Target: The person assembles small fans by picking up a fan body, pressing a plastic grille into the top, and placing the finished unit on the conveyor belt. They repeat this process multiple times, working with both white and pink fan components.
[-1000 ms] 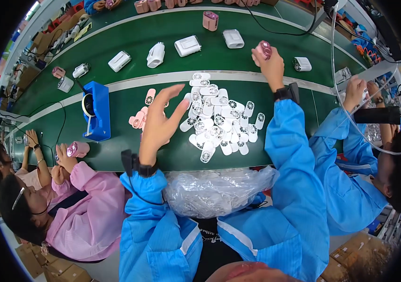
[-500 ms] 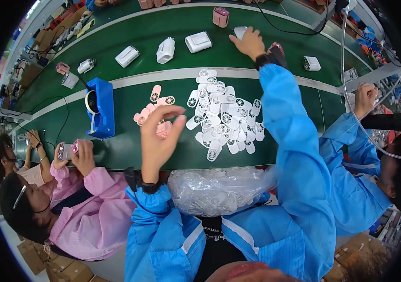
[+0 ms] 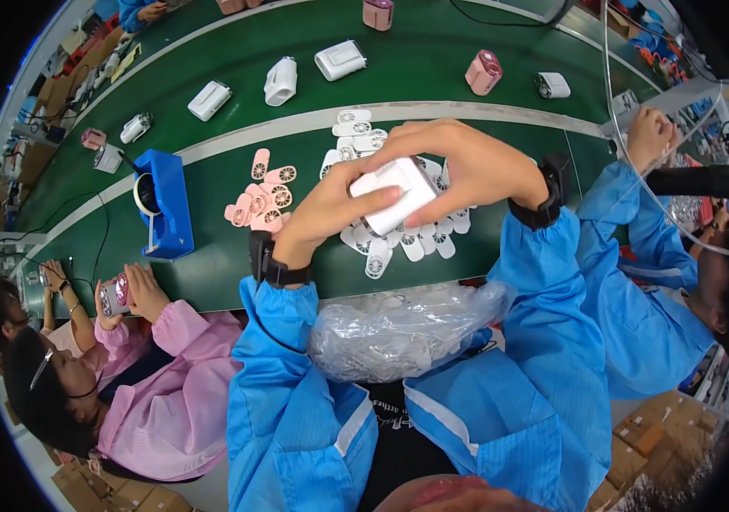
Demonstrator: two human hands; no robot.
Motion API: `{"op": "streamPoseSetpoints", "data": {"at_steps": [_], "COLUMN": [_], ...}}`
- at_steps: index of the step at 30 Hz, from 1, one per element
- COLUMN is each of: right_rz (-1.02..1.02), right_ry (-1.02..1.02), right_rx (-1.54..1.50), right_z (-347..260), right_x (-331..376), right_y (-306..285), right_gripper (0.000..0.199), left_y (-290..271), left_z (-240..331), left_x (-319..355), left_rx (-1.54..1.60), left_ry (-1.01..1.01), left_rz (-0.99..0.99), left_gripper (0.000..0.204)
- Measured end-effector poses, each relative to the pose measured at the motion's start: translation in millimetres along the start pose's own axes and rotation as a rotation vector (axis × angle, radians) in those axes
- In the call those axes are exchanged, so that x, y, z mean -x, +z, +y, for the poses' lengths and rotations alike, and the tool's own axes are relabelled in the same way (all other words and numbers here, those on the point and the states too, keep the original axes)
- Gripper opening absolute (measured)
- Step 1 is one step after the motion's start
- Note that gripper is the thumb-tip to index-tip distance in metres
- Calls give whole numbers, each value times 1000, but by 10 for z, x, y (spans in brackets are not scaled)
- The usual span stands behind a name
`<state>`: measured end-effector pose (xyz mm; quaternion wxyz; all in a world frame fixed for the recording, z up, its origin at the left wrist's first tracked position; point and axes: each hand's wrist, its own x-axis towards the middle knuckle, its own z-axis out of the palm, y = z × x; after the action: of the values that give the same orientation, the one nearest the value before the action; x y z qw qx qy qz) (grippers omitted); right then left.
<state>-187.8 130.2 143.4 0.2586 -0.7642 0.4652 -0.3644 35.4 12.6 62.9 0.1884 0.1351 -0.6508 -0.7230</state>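
Between my two hands is a white plastic device housing (image 3: 399,194), boxy with rounded edges, tilted above the table. My left hand (image 3: 323,209) grips its left side, the thumb lying across the face. My right hand (image 3: 471,164) curls over its top and right side. Under and around the hands spreads a pile of white oval covers (image 3: 377,258) with round spoked grilles, partly hidden by them. To the left lies a smaller heap of pink covers (image 3: 255,203) of the same shape.
A blue tape dispenser (image 3: 173,205) stands left of the pink covers. Beyond a pale divider strip, white housings (image 3: 341,60) and pink ones (image 3: 484,72) sit on the green belt. A clear plastic bag (image 3: 407,333) rests at my lap. Co-workers sit on both sides, a pink sleeve (image 3: 194,341) nearest left.
My right hand has come back from the far belt with the white housing. My left hand, empty before, has moved right and closed on it too. The view has shifted slightly.
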Motion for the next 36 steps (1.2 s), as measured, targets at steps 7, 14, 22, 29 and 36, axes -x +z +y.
{"op": "streamPoseSetpoints", "data": {"at_steps": [7, 14, 22, 29, 36], "right_rz": [482, 498, 760, 526, 646], "right_ry": [842, 876, 638, 165, 170], "right_rx": [477, 694, 79, 103, 49], "right_z": [510, 720, 377, 359, 447], "right_x": [782, 977, 748, 592, 616], "right_y": [401, 743, 526, 507, 538], "right_gripper": [37, 32, 16, 29, 31], "left_y": [301, 565, 506, 367, 336], "left_z": [63, -122, -402, -459, -467], "left_x": [-39, -246, -270, -256, -246], "left_rx": [174, 80, -322, -359, -414], "left_ry": [-153, 74, 244, 231, 298], "left_rz": [143, 210, 207, 244, 214], "left_gripper": [55, 51, 53, 58, 68]}}
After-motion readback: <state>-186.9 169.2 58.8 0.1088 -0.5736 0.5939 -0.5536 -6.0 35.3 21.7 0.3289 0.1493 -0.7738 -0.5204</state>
